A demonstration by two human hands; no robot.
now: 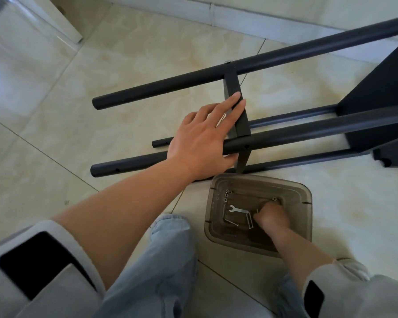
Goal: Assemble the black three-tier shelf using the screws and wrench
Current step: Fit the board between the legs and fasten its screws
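The step in hand was judged to be the fetching of a screw for the open hole (246, 146) in the near tube (308, 134) of the shelf frame (377, 106), which lay on its side on the tiled floor (55, 106). For this to be done well, the frame would best be kept pressed steady so that the crosspiece (233, 88) stayed lined up with the hole, and a single screw would best be lifted cleanly from the tray (303, 191) rather than several dragged out at once.

The left hand (202, 134) was laid flat on the frame, its fingers straight and spread lightly along the crosspiece, its palm over the near tube just beside the hole, and its forearm stretched forward. Nothing was gripped by it; the frame was only pressed on.

The right hand (271, 216) was lowered into the tray, which stood on the floor just below the frame's near tube. Its fingers were curled downward among the screws (249, 221); whether one was already pinched could not be told. The wrench (238, 210) lay untouched in the tray, just beside that hand, with a few small nuts (226, 195) near the tray's far corner. A screw head (227, 62) was already seated in the far tube (159, 86), above the crosspiece.
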